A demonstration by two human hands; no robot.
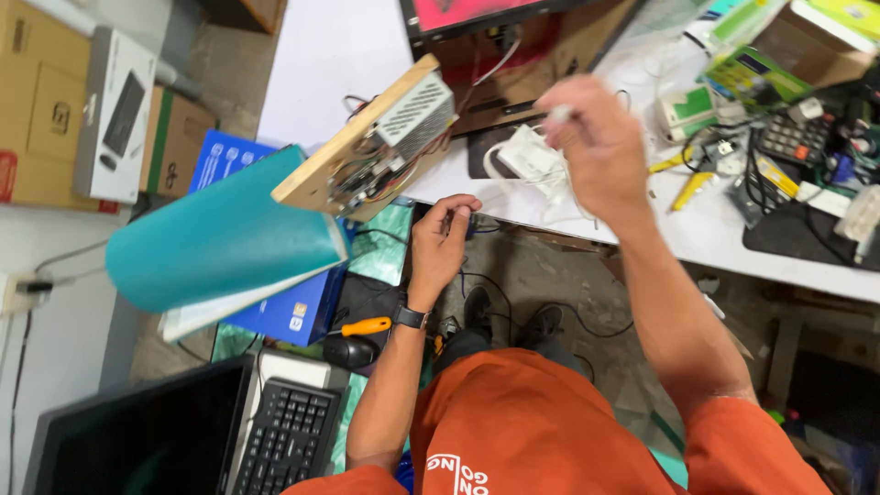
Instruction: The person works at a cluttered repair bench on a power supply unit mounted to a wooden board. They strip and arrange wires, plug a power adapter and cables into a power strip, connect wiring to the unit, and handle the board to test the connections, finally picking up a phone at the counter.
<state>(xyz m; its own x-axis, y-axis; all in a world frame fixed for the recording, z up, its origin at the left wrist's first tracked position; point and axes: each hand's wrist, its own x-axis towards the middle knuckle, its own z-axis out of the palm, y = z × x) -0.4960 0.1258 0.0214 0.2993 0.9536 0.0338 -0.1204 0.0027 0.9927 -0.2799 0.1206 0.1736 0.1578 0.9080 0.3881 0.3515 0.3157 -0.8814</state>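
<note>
Wooden board slants up-right; left hand grip clenched beneath, right hand grasping white cable.

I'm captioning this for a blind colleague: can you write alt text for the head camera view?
Seen from above, a person in an orange shirt raises the right hand pinching a white cable, while the left hand grips dark wires at the white table edge beside a wooden board of electronics.
</note>
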